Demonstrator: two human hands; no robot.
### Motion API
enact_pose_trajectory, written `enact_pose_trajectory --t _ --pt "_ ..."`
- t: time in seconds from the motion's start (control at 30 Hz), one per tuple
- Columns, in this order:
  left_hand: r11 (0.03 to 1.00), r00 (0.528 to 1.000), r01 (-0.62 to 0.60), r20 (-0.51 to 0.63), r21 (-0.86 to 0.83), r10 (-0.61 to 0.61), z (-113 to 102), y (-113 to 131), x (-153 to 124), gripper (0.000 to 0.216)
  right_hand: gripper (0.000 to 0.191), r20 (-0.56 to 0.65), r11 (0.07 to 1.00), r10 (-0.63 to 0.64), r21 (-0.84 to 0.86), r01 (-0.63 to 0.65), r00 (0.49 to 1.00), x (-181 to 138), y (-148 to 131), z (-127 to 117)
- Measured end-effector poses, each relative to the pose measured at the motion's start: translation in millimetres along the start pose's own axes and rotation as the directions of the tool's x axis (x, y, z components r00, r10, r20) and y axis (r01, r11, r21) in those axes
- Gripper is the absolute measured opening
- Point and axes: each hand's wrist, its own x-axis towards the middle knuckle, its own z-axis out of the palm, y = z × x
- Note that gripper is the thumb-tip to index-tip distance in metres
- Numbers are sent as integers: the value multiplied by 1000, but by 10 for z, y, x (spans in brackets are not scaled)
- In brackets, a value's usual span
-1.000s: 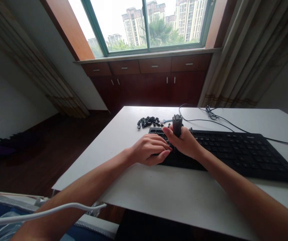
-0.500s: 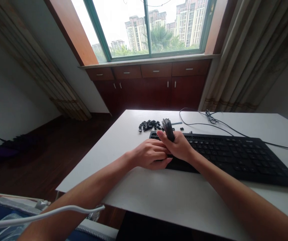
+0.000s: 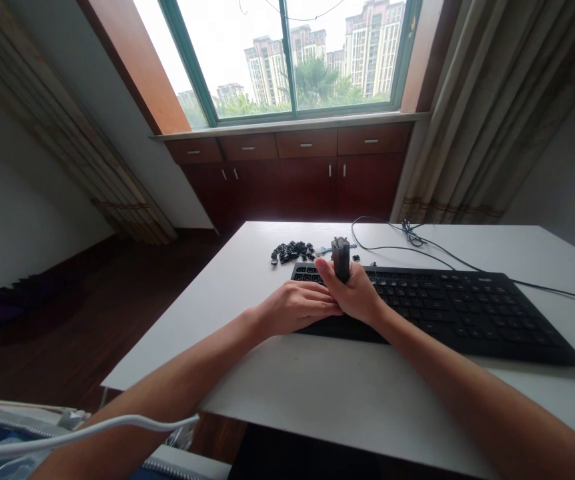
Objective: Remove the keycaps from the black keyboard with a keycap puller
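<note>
Take your right hand [image 3: 357, 293] as the clock's centre. It is clamped around a dark tool handle [image 3: 341, 257] that stands almost upright, its notched end up and your thumb raised along the side at nine o'clock. The tool's lower end is hidden in your grip, so you cannot tell from here what it meets.

Your left hand [image 3: 300, 307] lies at nine o'clock, its fingers together and stretched toward three, their tips right against your right hand. Whether they pinch anything underneath, you cannot tell.

Both your hands are over the left end of the black computer keyboard [image 3: 442, 300], which runs away from you toward four o'clock on the white table [image 3: 317, 380]. Some key places at its far left corner look bare of caps.

A heap of loose black keycaps [image 3: 292, 251] sits at ten o'clock, just beyond that corner. Between eleven and twelve lies a slim blue-handled brush [image 3: 323, 251], partly hidden behind the handle, and one small black piece [image 3: 356, 258] rests near it at twelve. The tangled black cable [image 3: 407, 231] lies between one and two o'clock. At eight o'clock, a white cord [image 3: 82, 433] crosses in front of your left forearm.
</note>
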Motion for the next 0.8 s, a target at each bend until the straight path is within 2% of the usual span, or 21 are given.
enact_pose_trajectory --t 0.8 --pt "996 999 -50 10 73 49 -1 21 2 22 53 -45 1000 -1 31 2 999 4 50 -8"
